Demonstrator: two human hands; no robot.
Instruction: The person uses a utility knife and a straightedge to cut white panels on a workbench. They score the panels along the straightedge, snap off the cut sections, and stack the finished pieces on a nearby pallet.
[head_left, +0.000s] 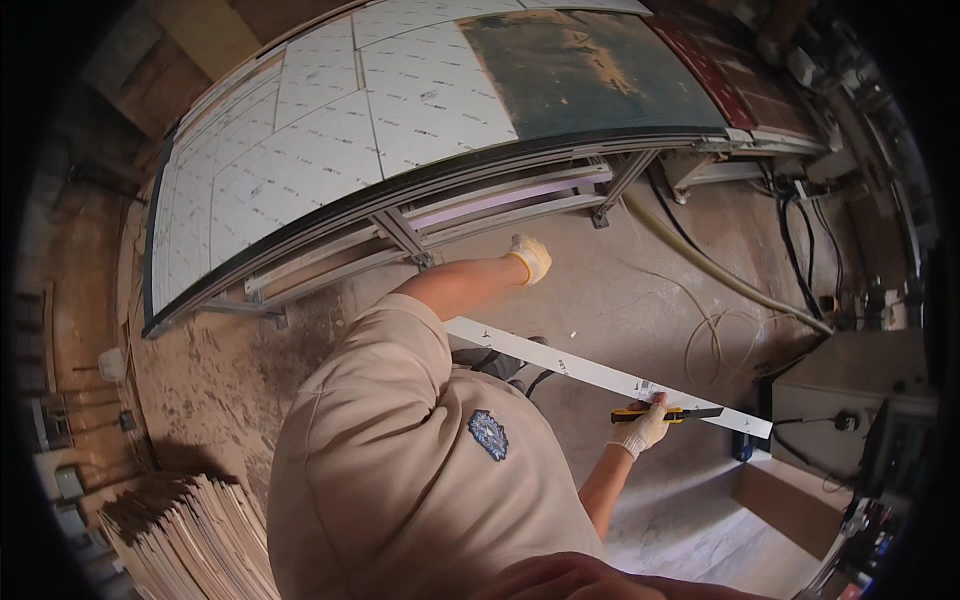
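A long white strip slants across the middle, from beside my left elbow down toward the right. My right hand, in a pale knit glove with bare fingertips, is closed around a yellow and black utility knife and against the strip. The knife's black end points right, lying over the strip. Above the strip's left end, my left hand, in a similar glove, is curled into a loose fist away from the table, and nothing shows in it.
A metal-framed table bears white printed panels and a dark green sheet. A yellowish hose and black cables cross the floor at right, near a light cabinet. Stacked thin boards stand at lower left; a brown box sits at lower right.
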